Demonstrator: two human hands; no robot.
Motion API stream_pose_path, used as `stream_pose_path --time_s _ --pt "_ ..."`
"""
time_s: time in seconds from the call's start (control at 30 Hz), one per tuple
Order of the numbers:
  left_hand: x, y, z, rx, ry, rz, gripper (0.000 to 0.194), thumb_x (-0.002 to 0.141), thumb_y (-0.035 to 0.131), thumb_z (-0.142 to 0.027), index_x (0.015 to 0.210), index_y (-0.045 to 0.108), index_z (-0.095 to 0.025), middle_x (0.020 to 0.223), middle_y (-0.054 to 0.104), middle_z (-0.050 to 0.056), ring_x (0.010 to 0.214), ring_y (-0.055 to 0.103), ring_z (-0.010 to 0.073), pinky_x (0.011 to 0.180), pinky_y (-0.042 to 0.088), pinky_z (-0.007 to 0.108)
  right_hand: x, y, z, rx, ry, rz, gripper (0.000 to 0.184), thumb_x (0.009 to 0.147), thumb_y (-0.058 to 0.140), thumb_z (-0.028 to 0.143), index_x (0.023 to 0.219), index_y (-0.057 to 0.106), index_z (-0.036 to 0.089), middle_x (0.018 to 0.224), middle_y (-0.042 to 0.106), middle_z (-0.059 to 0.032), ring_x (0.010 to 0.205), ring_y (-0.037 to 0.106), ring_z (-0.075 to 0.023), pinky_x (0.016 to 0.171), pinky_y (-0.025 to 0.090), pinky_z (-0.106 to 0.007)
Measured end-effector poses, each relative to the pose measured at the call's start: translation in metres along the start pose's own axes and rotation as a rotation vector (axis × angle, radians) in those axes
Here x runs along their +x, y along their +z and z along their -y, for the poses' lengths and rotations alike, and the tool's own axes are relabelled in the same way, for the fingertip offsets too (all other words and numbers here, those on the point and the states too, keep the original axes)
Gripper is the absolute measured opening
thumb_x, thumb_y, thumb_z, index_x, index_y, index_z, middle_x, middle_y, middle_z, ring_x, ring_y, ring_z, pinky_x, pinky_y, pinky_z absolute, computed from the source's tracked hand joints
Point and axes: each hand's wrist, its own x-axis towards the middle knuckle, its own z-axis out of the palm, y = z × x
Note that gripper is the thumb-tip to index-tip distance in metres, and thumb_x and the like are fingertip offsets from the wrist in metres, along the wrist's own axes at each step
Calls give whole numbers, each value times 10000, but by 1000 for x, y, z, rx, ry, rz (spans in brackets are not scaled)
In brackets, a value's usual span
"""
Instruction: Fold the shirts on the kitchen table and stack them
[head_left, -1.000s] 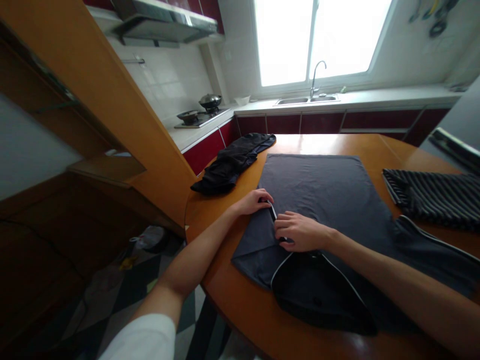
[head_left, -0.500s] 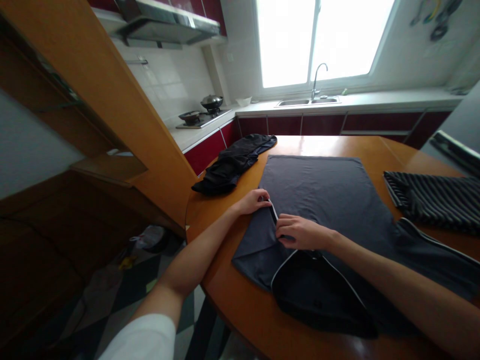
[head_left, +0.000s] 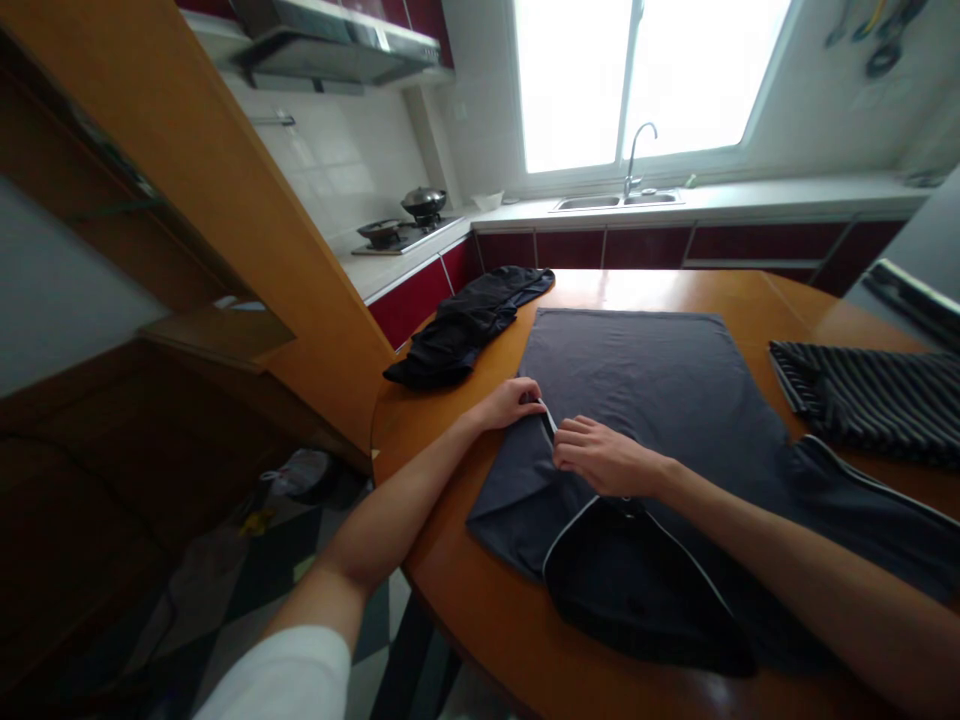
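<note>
A dark grey garment (head_left: 630,370) lies spread flat over the table, with a pale trim running along its edges. My left hand (head_left: 511,403) pinches the pale-trimmed edge at the garment's left side. Just to its right and nearer to me, my right hand (head_left: 600,455) has its fingers closed on the same edge. Between the two hands a short stretch of this trim shows as a straight line. Below my right hand, a dark opening (head_left: 637,590) of the garment gapes, rimmed by pale trim. The fingertips of both hands are partly hidden.
A black crumpled garment (head_left: 469,325) lies at the table's left edge. On the right is a black-and-grey striped cloth (head_left: 877,400). The wooden table (head_left: 450,600) has a rounded edge. Beyond it are a sink (head_left: 589,204) and a stove with a lidded pan (head_left: 425,203).
My right hand has shifted slightly, its fingers drawing closer together on the trimmed edge. My left hand keeps its place. The garment has barely moved.
</note>
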Motion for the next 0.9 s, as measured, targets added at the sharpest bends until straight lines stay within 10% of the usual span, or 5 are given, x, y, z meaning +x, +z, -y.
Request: stream_pose_path --time_s 0.37,0.57,0.9 --pt "2 -8 -1 351 108 -46 214 905 689 -400 911 657 -189 988 636 59 947 594 216 892 465 341 -2 7 -5 51 19 14 227 1013 447 218 922 655 209 856 642 -47 865 557 -194 831 426 -341" --pt "-4 -20 -14 433 58 -154 251 995 475 -207 1161 664 -213 1168 655 76 1136 597 229 1001 447 365 -2 9 -7 55 97 -90 344 1026 456 278 1335 602 236 1308 645 -96 1222 556 -231 1055 426 -422" --pt "-7 7 -7 527 -87 172 576 1044 327 -529 1585 265 -342 1662 244 48 1536 150 324 1186 147 644 -2 19 -11 94 161 31 446 1029 457 359 1440 543 212 1533 481 -101 1456 386 -246 1214 283 -509"
